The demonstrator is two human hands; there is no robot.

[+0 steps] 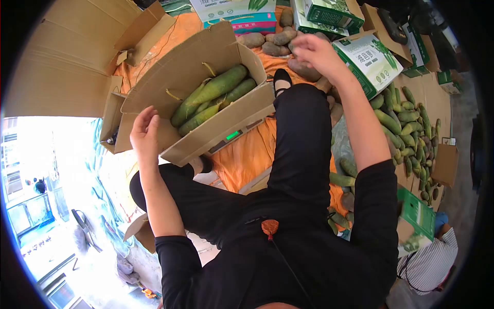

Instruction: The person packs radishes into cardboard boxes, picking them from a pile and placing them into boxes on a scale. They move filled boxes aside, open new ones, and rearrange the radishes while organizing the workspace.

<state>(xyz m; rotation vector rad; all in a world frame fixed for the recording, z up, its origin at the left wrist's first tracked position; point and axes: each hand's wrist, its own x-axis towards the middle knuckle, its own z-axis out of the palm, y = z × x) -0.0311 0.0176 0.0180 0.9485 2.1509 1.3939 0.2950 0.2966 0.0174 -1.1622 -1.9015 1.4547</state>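
Note:
An open cardboard carton [226, 117] holds several long green radishes [221, 86], with a lit green display [233, 135] low on its near side. At the carton's left end is my left hand [145, 135], fingers slightly bent, thumb apart, nothing in it. My right hand [320, 55] is raised to the right of the carton, fingers loosely spread and holding nothing. It overlaps a group of brown, potato-like tubers [276, 49] lying on the orange cloth [247, 147].
Printed green-and-white boxes [368, 62] stand at the right, near a large heap of green radishes [411, 129]. A pink and teal box [252, 24] is behind the carton. Large cardboard flaps [67, 62] fill the left. Another person [429, 262] in a striped top is at lower right.

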